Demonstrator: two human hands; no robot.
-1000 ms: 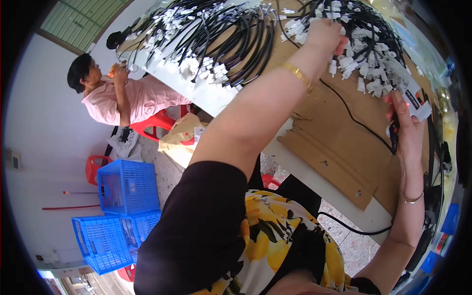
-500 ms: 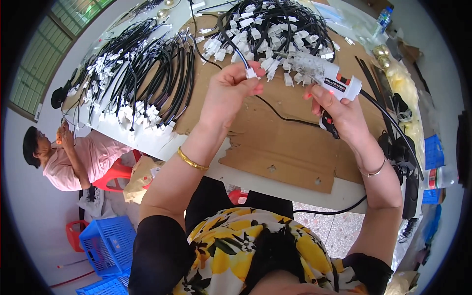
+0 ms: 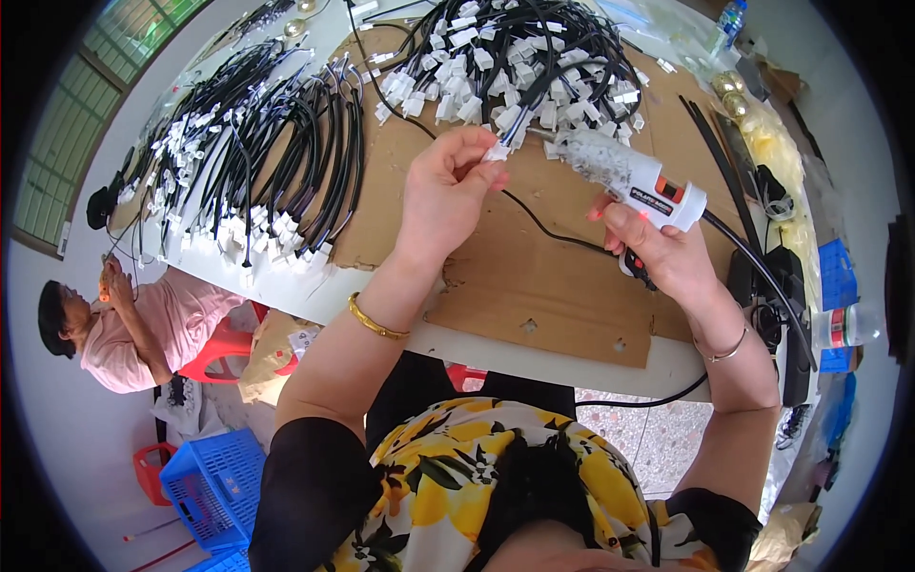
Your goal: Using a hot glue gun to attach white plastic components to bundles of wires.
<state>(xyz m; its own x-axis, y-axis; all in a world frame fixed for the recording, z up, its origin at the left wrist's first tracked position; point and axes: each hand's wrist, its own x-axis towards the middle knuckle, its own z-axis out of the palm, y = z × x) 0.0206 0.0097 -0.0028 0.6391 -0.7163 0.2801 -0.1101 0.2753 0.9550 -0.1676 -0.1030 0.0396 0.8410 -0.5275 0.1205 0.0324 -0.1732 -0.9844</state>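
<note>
Between the fingertips of my left hand (image 3: 440, 202) is a white plug connector (image 3: 497, 152), with its wires running up and to the right toward the heap. My right hand (image 3: 671, 253) grips a hot glue gun (image 3: 620, 173) with a white body, its front smeared with grey residue. The gun's nozzle (image 3: 544, 136) points left, a short gap from the connector. A large heap of black cables with white connectors (image 3: 477, 59) lies just beyond both hands. The cardboard sheet (image 3: 562, 305) spreads beneath them.
Sorted bundles of black cables (image 3: 310, 153) cover the table's left side. A black cord (image 3: 777, 272) trails from the glue gun past a black power strip (image 3: 794, 367). A plastic bottle (image 3: 732, 21) stands at the far right. Another person (image 3: 143, 329) sits at the left, near blue crates (image 3: 214, 481).
The wires at my left fingertips have swung from leaning left to leaning right, and the connector has turned with them. The glue gun sits slightly lower in the picture.
</note>
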